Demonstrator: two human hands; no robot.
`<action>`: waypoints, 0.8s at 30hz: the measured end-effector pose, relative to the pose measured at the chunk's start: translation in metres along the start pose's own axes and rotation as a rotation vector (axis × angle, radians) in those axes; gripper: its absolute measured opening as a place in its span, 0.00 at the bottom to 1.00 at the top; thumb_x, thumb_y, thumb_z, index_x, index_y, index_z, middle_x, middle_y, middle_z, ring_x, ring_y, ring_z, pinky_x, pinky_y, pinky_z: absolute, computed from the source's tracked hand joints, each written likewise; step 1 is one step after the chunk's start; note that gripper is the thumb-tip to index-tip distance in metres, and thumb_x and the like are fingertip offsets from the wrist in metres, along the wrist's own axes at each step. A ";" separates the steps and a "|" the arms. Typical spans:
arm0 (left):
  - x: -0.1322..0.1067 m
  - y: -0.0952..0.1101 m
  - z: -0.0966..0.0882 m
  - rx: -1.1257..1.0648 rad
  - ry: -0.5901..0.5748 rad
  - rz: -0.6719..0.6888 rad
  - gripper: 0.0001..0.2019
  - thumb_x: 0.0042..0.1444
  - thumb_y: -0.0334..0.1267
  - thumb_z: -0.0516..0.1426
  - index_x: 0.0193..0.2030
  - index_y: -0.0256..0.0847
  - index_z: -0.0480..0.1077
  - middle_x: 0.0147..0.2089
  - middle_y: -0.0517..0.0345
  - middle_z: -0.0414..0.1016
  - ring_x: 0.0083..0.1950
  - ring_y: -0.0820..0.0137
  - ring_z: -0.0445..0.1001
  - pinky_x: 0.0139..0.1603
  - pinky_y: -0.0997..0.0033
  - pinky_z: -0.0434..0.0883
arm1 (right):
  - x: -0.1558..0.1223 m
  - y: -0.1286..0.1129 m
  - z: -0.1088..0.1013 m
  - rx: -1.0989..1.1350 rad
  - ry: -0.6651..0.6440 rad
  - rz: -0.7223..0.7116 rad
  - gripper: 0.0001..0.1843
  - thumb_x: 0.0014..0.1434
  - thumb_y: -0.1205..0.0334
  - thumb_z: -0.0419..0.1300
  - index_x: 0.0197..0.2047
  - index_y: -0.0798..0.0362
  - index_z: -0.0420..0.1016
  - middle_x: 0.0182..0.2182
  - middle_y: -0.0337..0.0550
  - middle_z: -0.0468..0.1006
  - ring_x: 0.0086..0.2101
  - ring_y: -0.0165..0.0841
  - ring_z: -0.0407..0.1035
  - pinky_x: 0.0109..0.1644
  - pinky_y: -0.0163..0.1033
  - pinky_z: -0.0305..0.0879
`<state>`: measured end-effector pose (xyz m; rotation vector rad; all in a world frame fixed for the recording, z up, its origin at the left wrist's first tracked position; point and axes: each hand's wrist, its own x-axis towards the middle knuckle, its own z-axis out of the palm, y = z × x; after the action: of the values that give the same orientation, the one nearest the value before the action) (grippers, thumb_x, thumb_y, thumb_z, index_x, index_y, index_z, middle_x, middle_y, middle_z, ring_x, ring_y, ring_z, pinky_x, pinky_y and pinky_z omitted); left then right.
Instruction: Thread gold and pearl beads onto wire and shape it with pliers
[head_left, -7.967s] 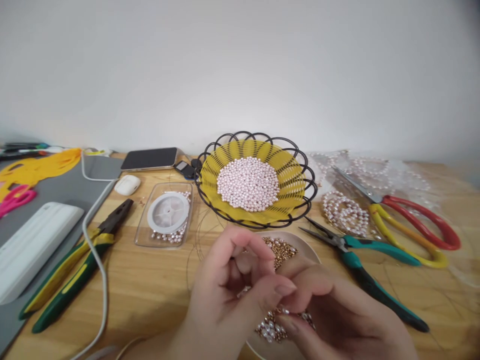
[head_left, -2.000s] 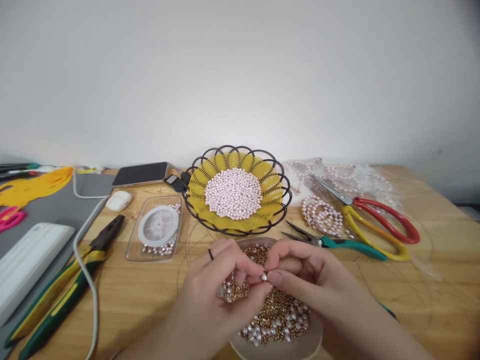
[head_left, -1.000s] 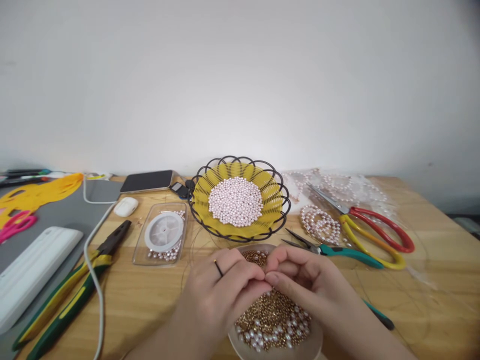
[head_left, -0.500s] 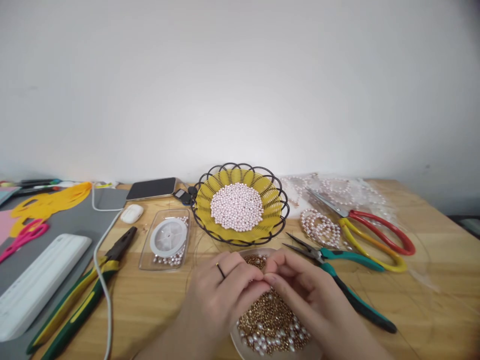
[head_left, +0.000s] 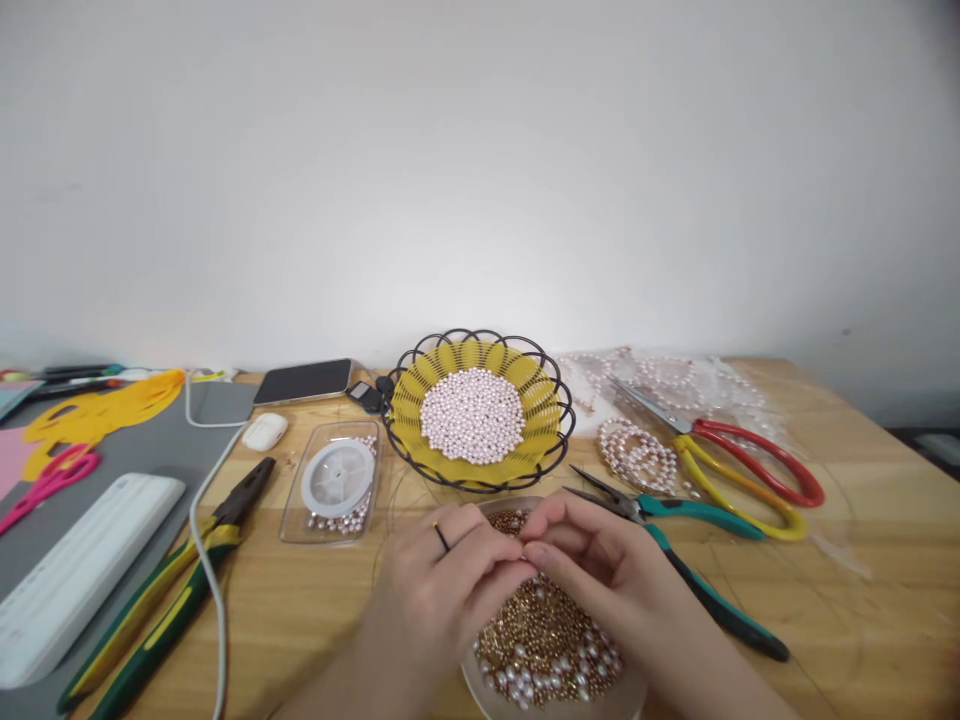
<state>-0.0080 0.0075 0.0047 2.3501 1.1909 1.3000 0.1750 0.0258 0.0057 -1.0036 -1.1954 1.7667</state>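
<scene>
My left hand (head_left: 450,570), with a dark ring on one finger, pinches thumb to forefinger above a round bowl (head_left: 480,690). Its fingertips meet those of my right hand (head_left: 600,565), which is pinched in the same way. Whatever they hold between them is tiny and mostly covered by the fingers. Small gold beads (head_left: 547,625) fill the bowl, with larger pearly beads (head_left: 525,678) toward its near side. Just behind the bowl stands a yellow basket (head_left: 551,400) with a black looped rim, holding many pale pink pearl beads (head_left: 472,415).
Left of the bowl are a clear box (head_left: 289,520) with a thread spool (head_left: 337,478), green-yellow pliers (head_left: 187,580), a white cable (head_left: 214,570) and a power strip (head_left: 82,580). To the right lie needle-nose pliers (head_left: 697,515), red-and-yellow scissors (head_left: 750,470) and coiled bead strands (head_left: 637,457).
Both hands keep their fingertips together over the bowl, with only a very slight shift of the fingers. The whole view has moved a little; nothing else differs.
</scene>
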 end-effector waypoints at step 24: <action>0.002 -0.002 -0.001 -0.113 0.062 0.016 0.06 0.69 0.31 0.59 0.39 0.37 0.76 0.28 0.60 0.72 0.27 0.75 0.70 0.25 0.78 0.67 | -0.001 -0.003 0.001 0.134 -0.142 0.084 0.13 0.54 0.51 0.77 0.35 0.48 0.81 0.30 0.39 0.86 0.34 0.35 0.81 0.45 0.41 0.74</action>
<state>-0.0094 0.0103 0.0054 2.2595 1.0882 1.4163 0.1750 0.0254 0.0085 -0.8733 -1.1174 1.9844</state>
